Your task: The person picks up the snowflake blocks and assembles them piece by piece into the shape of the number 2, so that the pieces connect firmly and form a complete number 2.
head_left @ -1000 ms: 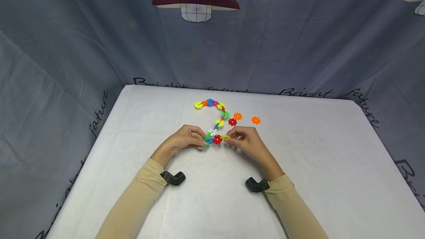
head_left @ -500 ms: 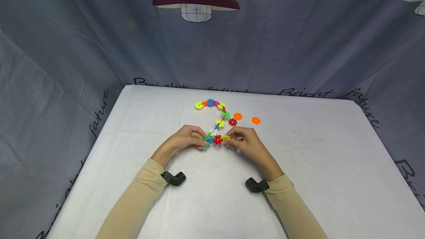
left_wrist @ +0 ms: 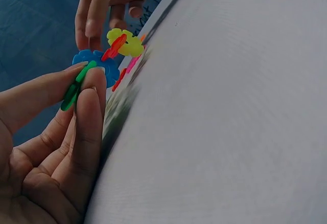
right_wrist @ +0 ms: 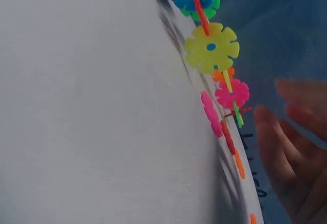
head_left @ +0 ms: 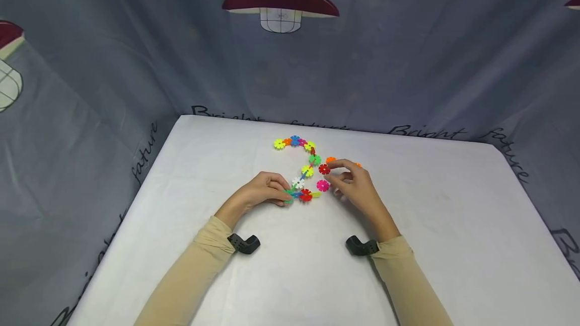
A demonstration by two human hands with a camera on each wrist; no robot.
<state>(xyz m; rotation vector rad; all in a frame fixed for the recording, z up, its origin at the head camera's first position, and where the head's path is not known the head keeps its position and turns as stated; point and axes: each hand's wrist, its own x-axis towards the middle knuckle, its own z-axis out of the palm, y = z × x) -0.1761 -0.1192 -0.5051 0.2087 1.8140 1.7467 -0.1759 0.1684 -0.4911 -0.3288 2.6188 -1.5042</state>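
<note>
Two hands are at work: the left hand [head_left: 265, 188] pinches a green disc [left_wrist: 77, 86] between thumb and fingers, while the right hand [head_left: 358, 187] holds nothing, its thumb and fingers parted beside the loose discs. Whether a right fingertip touches the loose red disc [head_left: 323, 169] cannot be told.

The green disc belongs to one chain [head_left: 307, 170] of notched plastic discs, which lies around the middle of the table [head_left: 435, 245], its near part at the left hand. At least fifteen discs show in the chain — four yellow, three blue, one white and one orange among them — but several stand edge-on, so the full count is unsure. Four discs lie loose to the right of it: one red, one pink [head_left: 322, 185] and two orange, the nearer orange disc [head_left: 331, 160] partly behind the right hand.

The chain is bent like a figure 2, its long axis running from the far side toward the person. Its far end points left; its near end, a yellow disc [head_left: 315, 194], points right, toward the right hand's side.

Two tan sleeves, two black wrist pieces and three printed lamps on the curtain, two cut off by the picture's edges, also show.
</note>
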